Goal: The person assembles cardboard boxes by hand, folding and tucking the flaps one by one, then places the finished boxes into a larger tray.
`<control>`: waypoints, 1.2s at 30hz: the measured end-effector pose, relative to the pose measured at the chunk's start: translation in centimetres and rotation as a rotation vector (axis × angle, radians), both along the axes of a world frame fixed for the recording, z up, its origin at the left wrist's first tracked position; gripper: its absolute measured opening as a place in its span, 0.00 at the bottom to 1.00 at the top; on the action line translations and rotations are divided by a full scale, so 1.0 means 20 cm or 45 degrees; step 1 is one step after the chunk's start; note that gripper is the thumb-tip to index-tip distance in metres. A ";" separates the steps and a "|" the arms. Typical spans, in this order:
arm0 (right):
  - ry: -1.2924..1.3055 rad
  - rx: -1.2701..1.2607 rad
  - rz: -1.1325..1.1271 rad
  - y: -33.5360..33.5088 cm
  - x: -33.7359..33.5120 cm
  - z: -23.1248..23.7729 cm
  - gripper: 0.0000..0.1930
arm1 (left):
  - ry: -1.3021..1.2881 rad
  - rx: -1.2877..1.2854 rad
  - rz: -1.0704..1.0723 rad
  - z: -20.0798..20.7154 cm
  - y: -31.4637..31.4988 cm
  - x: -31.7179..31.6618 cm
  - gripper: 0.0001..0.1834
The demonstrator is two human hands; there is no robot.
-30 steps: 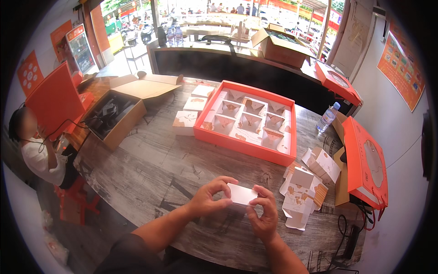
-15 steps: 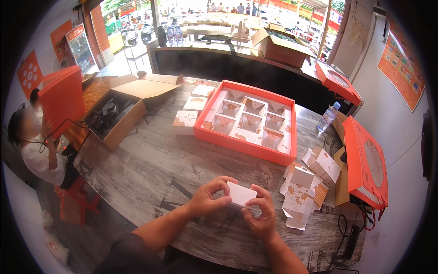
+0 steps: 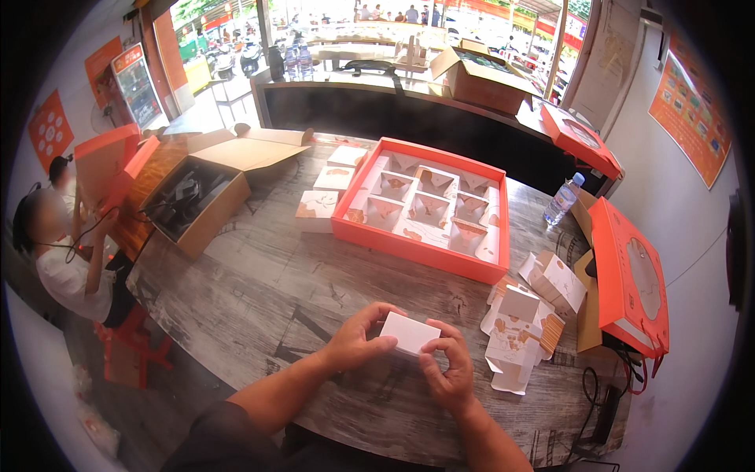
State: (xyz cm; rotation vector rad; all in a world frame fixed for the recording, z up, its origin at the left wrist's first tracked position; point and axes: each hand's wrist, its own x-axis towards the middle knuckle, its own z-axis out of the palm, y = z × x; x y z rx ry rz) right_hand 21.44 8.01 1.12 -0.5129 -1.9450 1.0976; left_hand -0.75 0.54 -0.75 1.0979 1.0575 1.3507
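**One small white carton (image 3: 410,333), pinched**

My left hand (image 3: 355,342) and right hand (image 3: 451,370) each pinch one end, over the tabletop (image 3: 259,275). If I squeeze too hard, its walls might buckle; uneven pressure could tip it loose. I count three closed cartons (image 3: 316,205) left of one red compartment tray (image 3: 421,256), one blue-capped bottle (image 3: 561,203).

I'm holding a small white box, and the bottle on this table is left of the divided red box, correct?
Not left: the head view shows the bottle right of the divided red box. Your left hand and right hand do hold the small white box.
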 end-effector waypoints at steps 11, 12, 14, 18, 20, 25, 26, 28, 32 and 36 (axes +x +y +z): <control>0.189 -0.410 0.052 -0.03 -0.01 -0.06 0.19 | 0.053 0.029 -0.010 0.01 -0.01 -0.01 0.28; 0.151 -0.412 0.064 -0.03 -0.01 -0.06 0.21 | 0.064 0.038 -0.019 -0.01 -0.01 -0.02 0.28; 0.068 -0.381 0.095 -0.02 0.00 -0.06 0.24 | 0.094 0.055 -0.058 -0.01 -0.01 -0.03 0.27; -0.035 -0.252 0.127 0.01 0.01 -0.09 0.26 | 0.174 0.042 -0.168 0.04 -0.01 -0.06 0.27; -0.060 -0.192 0.120 0.01 0.01 -0.08 0.25 | 0.201 0.033 -0.218 0.06 -0.01 -0.09 0.27; 0.000 -0.263 0.134 -0.01 -0.01 -0.06 0.25 | 0.198 0.028 -0.269 0.08 -0.01 -0.16 0.23; 0.005 -0.259 0.137 -0.02 -0.01 -0.07 0.25 | 0.182 0.007 -0.272 0.08 -0.02 -0.17 0.23; 0.002 -0.201 0.136 -0.02 -0.01 -0.06 0.25 | 0.151 -0.029 -0.283 0.08 -0.02 -0.18 0.22; -0.041 0.115 0.130 0.00 0.01 -0.01 0.25 | 0.365 0.058 -0.305 0.09 -0.02 -0.21 0.25; -0.047 0.323 0.160 0.01 0.00 0.02 0.25 | 0.523 -0.030 -0.371 0.09 -0.03 -0.24 0.28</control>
